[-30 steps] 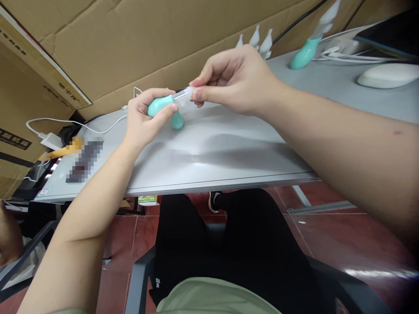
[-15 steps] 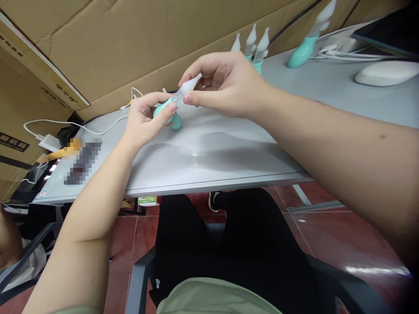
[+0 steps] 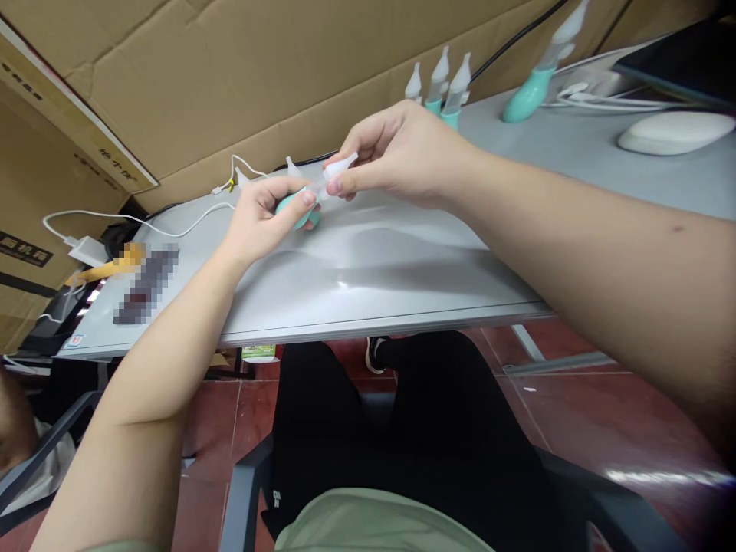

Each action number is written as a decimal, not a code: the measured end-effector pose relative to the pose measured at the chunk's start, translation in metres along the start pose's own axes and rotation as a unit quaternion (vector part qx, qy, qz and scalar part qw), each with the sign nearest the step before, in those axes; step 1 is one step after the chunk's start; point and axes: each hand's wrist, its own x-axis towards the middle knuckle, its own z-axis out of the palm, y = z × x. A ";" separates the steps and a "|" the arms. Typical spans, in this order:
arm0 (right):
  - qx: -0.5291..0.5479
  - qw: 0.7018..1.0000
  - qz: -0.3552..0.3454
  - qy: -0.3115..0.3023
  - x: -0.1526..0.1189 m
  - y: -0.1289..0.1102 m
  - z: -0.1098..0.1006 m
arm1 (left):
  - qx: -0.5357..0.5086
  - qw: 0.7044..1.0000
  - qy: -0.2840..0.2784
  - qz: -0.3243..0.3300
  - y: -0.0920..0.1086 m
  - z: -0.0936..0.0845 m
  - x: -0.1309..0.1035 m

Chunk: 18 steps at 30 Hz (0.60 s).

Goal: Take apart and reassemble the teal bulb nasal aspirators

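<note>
My left hand point(image 3: 258, 218) is closed around the teal bulb point(image 3: 295, 211) of a nasal aspirator, held low over the grey desk. My right hand point(image 3: 405, 157) pinches the aspirator's white tapered tip point(image 3: 341, 166) between thumb and fingers. Part of a clear tube point(image 3: 318, 186) shows between the two hands; fingers hide where tip and tube meet. Just behind my left hand, another white tip point(image 3: 293, 167) and part of a teal bulb show. Beyond my right hand, several aspirators point(image 3: 451, 98) stand with their tips up.
Farther right another aspirator point(image 3: 532, 90) leans slightly, near a white mouse-shaped object point(image 3: 675, 133) and cables. A cardboard wall point(image 3: 276, 77) borders the desk's back. To the left lie a white cable point(image 3: 184, 230) and a blurred dark object point(image 3: 146, 284). A person's arm shows at far left.
Both hands have come slightly lower, with the right moving most. The white tip has tilted to a flatter angle. Both grips remain closed.
</note>
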 end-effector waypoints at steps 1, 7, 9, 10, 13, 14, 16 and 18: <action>0.005 1.000 0.008 -0.009 0.000 0.000 -0.001 | -0.003 1.000 -0.001 -0.001 0.001 0.000 -0.001; -0.008 0.998 0.034 -0.045 -0.002 -0.008 -0.005 | -0.001 1.000 -0.007 -0.003 0.003 -0.001 -0.002; -0.009 0.999 0.028 -0.041 -0.003 -0.011 -0.001 | -0.004 1.000 0.004 -0.005 0.003 0.000 -0.001; -0.005 0.999 0.021 -0.034 -0.004 -0.013 0.001 | -0.009 1.000 0.013 -0.005 0.004 0.001 0.000; 0.011 1.000 -0.008 -0.010 -0.006 -0.019 0.010 | -0.002 0.999 0.035 0.005 0.008 0.004 0.002; 0.012 1.000 -0.014 -0.003 -0.006 -0.022 0.012 | 0.019 0.999 0.038 0.018 0.010 0.003 0.002; 0.004 1.000 -0.019 0.019 -0.005 -0.027 0.015 | 0.073 0.995 0.052 0.043 0.010 -0.001 0.001; -0.033 0.997 -0.022 0.066 -0.004 -0.032 0.014 | 0.114 0.988 0.085 0.058 0.005 -0.010 0.000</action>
